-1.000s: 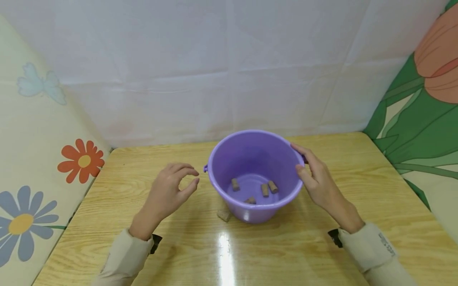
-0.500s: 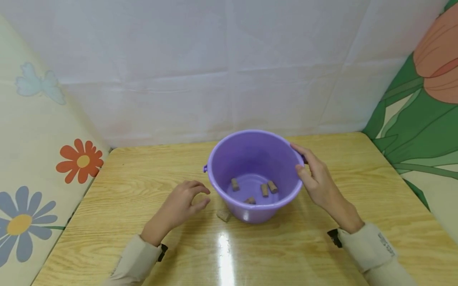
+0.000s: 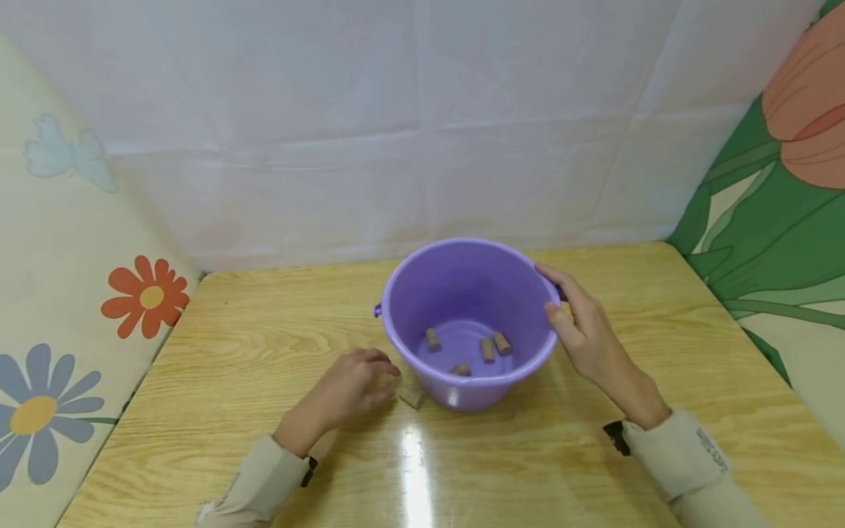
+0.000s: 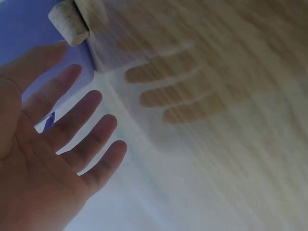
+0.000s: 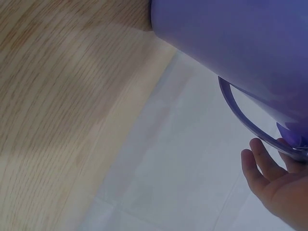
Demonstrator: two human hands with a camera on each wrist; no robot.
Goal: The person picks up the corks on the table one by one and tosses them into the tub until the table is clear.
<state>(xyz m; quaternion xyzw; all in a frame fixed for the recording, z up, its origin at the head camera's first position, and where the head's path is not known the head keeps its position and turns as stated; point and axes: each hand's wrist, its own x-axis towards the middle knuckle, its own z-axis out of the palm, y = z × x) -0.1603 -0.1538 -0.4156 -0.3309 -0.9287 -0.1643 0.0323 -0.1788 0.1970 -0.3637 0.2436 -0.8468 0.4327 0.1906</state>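
A purple bucket stands on the wooden table, with several brown corks lying on its bottom. My right hand grips the bucket's rim on the right side, thumb at the rim. In the right wrist view that hand has its fingers by the purple bail handle. One more cork lies on the table against the bucket's front left. Just left of this cork is my left hand, holding nothing. Its fingers look spread and relaxed in the left wrist view, close to the cork.
The wooden table ends at a white cloth backdrop. Flower-printed panels border it on the left, with another green-leafed panel on the right. A handle lug sticks out from the bucket's left rim.
My left hand has come down and to the right, from beside the bucket's rim to the cork on the table. The right hand and the bucket have stayed in place.
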